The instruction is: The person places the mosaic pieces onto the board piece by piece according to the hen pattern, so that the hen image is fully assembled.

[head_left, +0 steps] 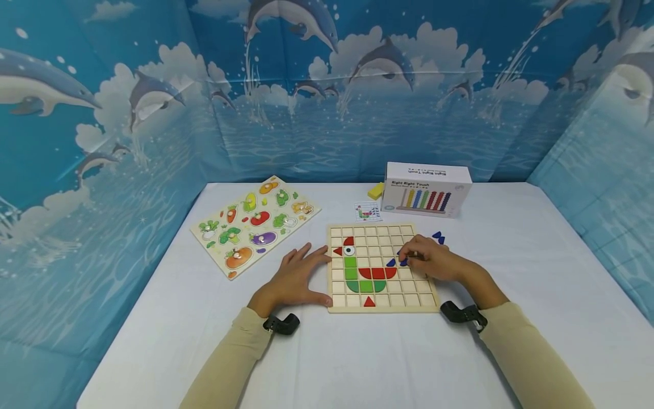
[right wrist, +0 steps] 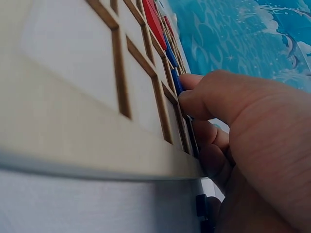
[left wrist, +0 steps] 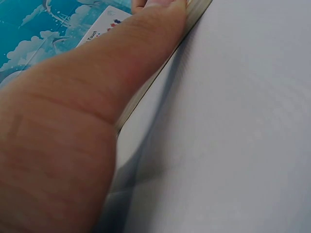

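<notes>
Right hand [head_left: 434, 264] pinches a blue piece [head_left: 403, 262] at its fingertips over the grid board [head_left: 383, 304], just right of the seated blue triangle [head_left: 390, 263]; left hand [head_left: 298, 278], fingers flat, braces the board's left edge.

— The grid board [head_left: 383, 268] looks like pale, unvarnished wood, matt, with darker grooved lines between its squares.

— And its coloured pieces [head_left: 365, 279]?

— Painted, smooth, faintly glossy. The table cover [head_left: 388, 358] is white cloth, matt and finely woven. The box [head_left: 426, 189] is smooth printed cardboard.

— The backdrop [head_left: 327, 85]?

— Printed sheet, slightly shiny, creased.
</notes>
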Tool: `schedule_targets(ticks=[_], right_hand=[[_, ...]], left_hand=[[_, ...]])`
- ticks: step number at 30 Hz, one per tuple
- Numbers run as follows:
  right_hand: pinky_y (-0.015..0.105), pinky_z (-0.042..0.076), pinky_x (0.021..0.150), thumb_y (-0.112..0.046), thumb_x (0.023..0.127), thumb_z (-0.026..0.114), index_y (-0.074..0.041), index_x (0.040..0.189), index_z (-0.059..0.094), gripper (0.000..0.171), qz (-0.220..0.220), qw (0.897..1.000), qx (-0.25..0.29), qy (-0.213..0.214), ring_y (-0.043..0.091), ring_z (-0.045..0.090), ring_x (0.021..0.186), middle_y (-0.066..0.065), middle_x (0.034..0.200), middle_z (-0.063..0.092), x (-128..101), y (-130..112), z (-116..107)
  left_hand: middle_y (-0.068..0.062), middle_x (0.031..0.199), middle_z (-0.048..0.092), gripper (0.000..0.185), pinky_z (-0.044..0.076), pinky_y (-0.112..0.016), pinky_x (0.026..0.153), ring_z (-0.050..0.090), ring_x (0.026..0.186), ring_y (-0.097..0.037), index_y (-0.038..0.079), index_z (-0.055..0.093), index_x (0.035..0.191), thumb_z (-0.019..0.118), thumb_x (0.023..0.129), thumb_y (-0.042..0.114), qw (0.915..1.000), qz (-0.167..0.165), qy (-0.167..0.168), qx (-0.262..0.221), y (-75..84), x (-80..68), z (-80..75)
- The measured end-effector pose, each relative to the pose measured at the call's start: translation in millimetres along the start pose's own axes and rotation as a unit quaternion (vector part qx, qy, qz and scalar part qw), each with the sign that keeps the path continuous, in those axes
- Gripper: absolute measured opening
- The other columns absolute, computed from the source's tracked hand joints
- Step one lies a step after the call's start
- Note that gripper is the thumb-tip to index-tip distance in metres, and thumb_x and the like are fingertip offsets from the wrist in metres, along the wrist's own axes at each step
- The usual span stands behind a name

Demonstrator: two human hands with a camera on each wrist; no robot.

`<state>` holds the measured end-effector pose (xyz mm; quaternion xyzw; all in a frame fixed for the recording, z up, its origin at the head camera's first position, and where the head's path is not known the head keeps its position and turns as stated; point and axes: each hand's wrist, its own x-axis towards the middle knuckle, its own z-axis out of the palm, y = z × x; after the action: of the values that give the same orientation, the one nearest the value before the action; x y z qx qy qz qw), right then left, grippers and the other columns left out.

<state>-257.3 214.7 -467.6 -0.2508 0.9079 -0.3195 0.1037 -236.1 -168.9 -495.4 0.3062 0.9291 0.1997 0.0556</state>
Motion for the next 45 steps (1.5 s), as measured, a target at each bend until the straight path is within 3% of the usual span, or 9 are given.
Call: schedule_targets(ticks=[12, 29, 39, 42, 45], right_hand=[[0.053, 0.028, 0.084, -0.007, 0.097, 0.063, -0.024, 0.107, 0.069, 0.021, 0.005, 1.000, 0.003, 0.004, 0.025, 0.049, 0.105, 0.001, 0.112, 0.057, -2, 2, 1], [0.050, 0.029, 0.080, -0.007, 0.097, 0.064, -0.023, 0.109, 0.068, 0.020, 0.009, 1.000, -0.008, -0.006, 0.023, 0.047, 0.101, 0.001, 0.110, 0.055, -1, -2, 0], [0.052, 0.038, 0.094, -0.006, 0.099, 0.057, -0.017, 0.115, 0.069, 0.023, 0.009, 0.999, 0.038, -0.012, 0.027, 0.050, 0.111, 0.004, 0.116, 0.057, -4, -1, -5], [0.050, 0.043, 0.096, -0.004, 0.101, 0.055, -0.014, 0.119, 0.068, 0.024, 0.016, 0.998, 0.054, 0.004, 0.027, 0.051, 0.109, 0.005, 0.118, 0.059, -6, 1, -11], [0.048, 0.046, 0.091, -0.003, 0.102, 0.056, -0.010, 0.121, 0.067, 0.023, 0.021, 0.998, 0.045, 0.047, 0.028, 0.053, 0.103, 0.008, 0.116, 0.061, -7, 7, -18]], left_hand=[[0.005, 0.166, 0.024, 0.098, 0.006, -0.057, 0.118, 0.005, 0.154, -0.030, 0.029, 0.045, 0.150, 0.070, 0.070, 0.081, 1.0000, 0.004, 0.004, -0.005, 0.0, 0.0, -0.2], [0.004, 0.166, 0.024, 0.099, 0.007, -0.056, 0.118, 0.007, 0.154, -0.031, 0.028, 0.045, 0.150, 0.070, 0.071, 0.081, 1.0000, 0.006, 0.002, -0.002, -0.9, -0.1, -0.9], [0.006, 0.166, 0.023, 0.100, 0.006, -0.056, 0.118, 0.006, 0.154, -0.030, 0.029, 0.045, 0.150, 0.069, 0.070, 0.082, 1.0000, 0.004, 0.001, -0.006, -0.8, -0.3, -0.9], [0.007, 0.166, 0.022, 0.100, 0.006, -0.056, 0.118, 0.005, 0.154, -0.029, 0.029, 0.045, 0.150, 0.068, 0.069, 0.083, 1.0000, 0.003, 0.002, -0.006, -1.1, -0.1, -0.4], [0.007, 0.166, 0.022, 0.100, 0.006, -0.056, 0.118, 0.005, 0.154, -0.029, 0.030, 0.045, 0.150, 0.067, 0.069, 0.084, 1.0000, 0.003, 0.004, -0.005, -1.4, -0.2, -0.1]])
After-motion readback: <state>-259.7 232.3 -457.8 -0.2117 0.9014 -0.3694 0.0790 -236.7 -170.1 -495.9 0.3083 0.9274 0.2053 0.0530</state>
